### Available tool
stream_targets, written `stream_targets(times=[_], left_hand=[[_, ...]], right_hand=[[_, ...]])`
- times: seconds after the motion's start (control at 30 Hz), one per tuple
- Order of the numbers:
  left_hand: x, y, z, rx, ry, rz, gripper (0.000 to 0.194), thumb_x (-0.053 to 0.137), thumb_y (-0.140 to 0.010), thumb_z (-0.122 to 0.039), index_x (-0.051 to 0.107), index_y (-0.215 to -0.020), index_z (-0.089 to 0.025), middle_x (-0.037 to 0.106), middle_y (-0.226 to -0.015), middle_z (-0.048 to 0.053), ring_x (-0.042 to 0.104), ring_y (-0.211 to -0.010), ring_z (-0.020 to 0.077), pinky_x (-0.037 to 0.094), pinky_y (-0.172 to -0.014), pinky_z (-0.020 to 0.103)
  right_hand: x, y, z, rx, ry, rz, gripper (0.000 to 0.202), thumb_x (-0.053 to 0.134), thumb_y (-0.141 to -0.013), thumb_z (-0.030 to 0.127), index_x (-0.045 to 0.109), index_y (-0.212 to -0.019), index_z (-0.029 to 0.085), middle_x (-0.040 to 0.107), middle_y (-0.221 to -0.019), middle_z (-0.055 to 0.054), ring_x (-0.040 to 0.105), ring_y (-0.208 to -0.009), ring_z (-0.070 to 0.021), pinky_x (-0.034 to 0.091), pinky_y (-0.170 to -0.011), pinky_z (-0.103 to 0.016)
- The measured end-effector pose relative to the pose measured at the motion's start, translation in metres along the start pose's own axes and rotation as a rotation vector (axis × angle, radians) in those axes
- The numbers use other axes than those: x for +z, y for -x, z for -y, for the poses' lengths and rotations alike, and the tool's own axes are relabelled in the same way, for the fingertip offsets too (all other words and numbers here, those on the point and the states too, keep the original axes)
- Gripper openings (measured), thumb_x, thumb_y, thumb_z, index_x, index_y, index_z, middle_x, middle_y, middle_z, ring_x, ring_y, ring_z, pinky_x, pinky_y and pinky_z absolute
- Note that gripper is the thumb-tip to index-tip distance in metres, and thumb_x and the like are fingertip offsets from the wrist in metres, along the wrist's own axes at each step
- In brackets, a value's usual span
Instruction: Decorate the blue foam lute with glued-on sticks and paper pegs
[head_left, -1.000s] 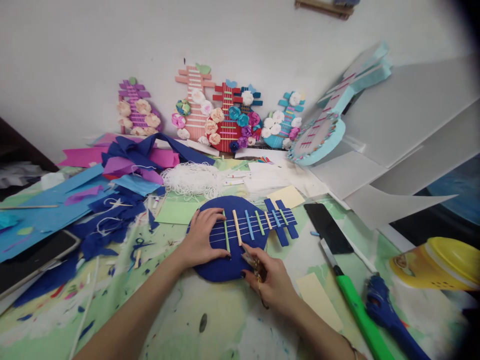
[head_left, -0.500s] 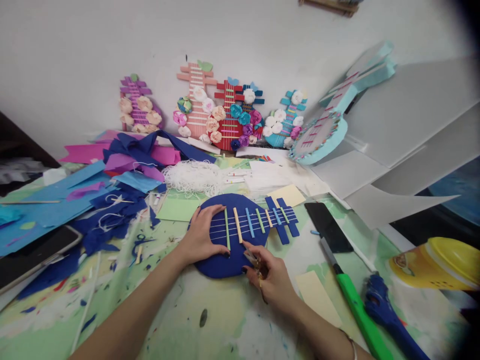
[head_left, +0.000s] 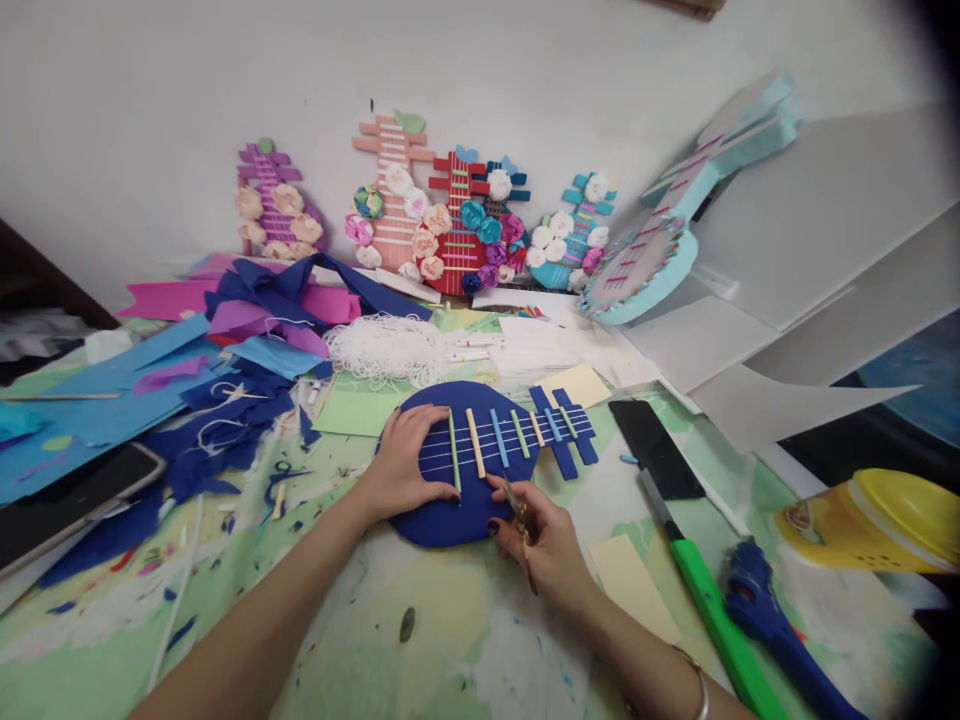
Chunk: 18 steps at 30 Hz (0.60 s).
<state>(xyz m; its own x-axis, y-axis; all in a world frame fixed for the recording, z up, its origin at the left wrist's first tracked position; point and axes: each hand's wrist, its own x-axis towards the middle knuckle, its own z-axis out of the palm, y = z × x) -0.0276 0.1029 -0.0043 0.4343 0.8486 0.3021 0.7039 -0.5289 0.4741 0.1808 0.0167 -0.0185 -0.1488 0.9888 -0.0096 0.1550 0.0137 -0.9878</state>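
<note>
A dark blue lute-shaped piece point(head_left: 435, 525) lies flat on the table, its neck pointing right. White strings run along it, crossed by green, cream and light blue strips. My left hand point(head_left: 405, 465) rests on its left part, thumb and fingers spread at the two ends of the long green strip point(head_left: 454, 452). At the lower edge of the body, my right hand point(head_left: 544, 545) is closed round small scissors point(head_left: 520, 510), with a fingertip near the lower end of the cream strip point(head_left: 476, 443).
Decorated lutes point(head_left: 459, 230) lean on the wall. White string point(head_left: 386, 348) and blue scraps point(head_left: 225, 420) lie behind and left. To the right are a phone point(head_left: 657, 450), a green-handled cutter point(head_left: 709, 590), a blue-handled tool point(head_left: 780, 630) and a yellow tub point(head_left: 862, 520).
My right hand has shifted slightly, its thumb now a little farther from the scissor tips. My left hand keeps its place on the blue piece. The whole view has moved slightly.
</note>
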Motion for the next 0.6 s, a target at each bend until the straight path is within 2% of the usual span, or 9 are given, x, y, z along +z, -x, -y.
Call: stream_targets(times=[0.6], left_hand=[[-0.0013, 0.0001, -0.0002, 0.033, -0.011, 0.0, 0.084, 0.071, -0.053, -0.056, 0.041, -0.123, -0.021, 0.046, -0.131, 0.013, 0.036, -0.124, 0.033, 0.016, -0.107, 0.053]], right_hand=[[0.0004, -0.0003, 0.002, 0.027, -0.101, 0.006, 0.03, 0.065, -0.073, 0.037, 0.057, -0.097, 0.021, 0.06, -0.114, -0.009, 0.05, -0.054, -0.0084, 0.047, -0.054, -0.025]])
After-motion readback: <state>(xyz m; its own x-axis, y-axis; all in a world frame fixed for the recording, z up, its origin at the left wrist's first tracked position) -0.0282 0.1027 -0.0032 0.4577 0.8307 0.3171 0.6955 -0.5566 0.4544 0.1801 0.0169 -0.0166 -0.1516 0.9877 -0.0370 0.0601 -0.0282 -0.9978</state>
